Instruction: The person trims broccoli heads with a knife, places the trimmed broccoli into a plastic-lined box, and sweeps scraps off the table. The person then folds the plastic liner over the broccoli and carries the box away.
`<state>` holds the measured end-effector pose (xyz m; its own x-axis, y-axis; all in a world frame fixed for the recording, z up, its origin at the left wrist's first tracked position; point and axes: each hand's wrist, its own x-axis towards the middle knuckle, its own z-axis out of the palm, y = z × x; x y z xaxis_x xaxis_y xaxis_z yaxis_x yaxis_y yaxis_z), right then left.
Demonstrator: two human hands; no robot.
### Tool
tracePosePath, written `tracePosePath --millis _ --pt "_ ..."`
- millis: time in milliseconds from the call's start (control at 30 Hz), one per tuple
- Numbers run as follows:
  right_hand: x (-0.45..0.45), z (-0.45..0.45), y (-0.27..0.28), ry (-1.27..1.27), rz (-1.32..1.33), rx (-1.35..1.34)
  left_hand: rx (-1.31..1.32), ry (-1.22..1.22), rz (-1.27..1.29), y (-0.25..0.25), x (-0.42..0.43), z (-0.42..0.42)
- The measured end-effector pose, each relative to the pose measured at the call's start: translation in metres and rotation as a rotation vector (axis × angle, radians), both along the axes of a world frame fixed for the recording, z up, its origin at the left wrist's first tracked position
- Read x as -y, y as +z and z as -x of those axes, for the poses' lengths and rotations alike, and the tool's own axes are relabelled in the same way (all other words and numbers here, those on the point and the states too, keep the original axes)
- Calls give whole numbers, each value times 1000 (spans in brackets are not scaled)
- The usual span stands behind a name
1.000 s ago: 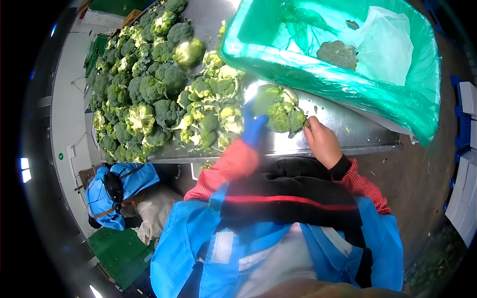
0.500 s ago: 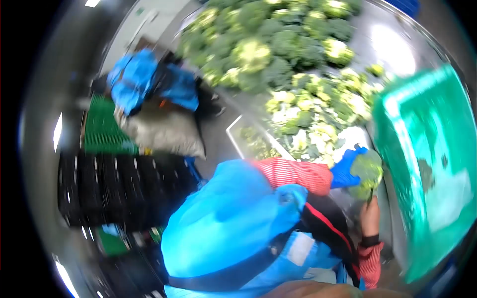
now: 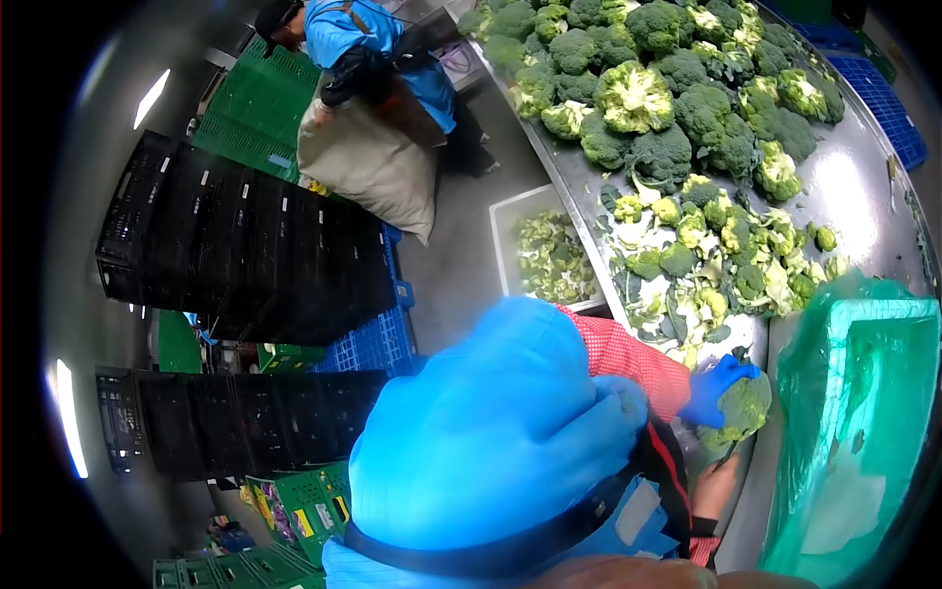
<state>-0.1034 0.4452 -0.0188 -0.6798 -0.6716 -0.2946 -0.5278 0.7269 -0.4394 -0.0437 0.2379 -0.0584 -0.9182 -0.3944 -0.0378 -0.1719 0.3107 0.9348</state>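
Note:
My left hand (image 3: pixel 714 391), in a blue glove, is closed on a broccoli head (image 3: pixel 743 407) at the table's front edge. Just below that head is my bare right hand (image 3: pixel 716 483), its fingers closed round a thin dark handle, perhaps a knife, that points up at the broccoli. Cut florets and leaves (image 3: pixel 687 290) lie on the metal table beside the left hand. Farther off is a big pile of whole broccoli heads (image 3: pixel 677 88). To the right of both hands stands a crate lined with green plastic (image 3: pixel 834 363).
A white bin (image 3: pixel 498 231) of trimmings stands by the table's left edge. Stacked black crates (image 3: pixel 245 236) are at the left, on blue pallets (image 3: pixel 368 344). Another person (image 3: pixel 358 39) in blue holds a pale sack (image 3: pixel 368 162) near green crates (image 3: pixel 255 108).
The view has swung to the left, bringing in the black crates and the white bin. The broccoli head remains in my left hand, with my right hand still close below it.

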Motion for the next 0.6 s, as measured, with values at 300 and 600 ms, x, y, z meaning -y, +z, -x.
tracePosePath --millis 300,600 --pt "-24 -3 -22 -30 -13 99 -8 -192 42 25 -3 -3" --pt "-8 -12 -15 -235 189 677 -41 -319 -69 0 33 6"
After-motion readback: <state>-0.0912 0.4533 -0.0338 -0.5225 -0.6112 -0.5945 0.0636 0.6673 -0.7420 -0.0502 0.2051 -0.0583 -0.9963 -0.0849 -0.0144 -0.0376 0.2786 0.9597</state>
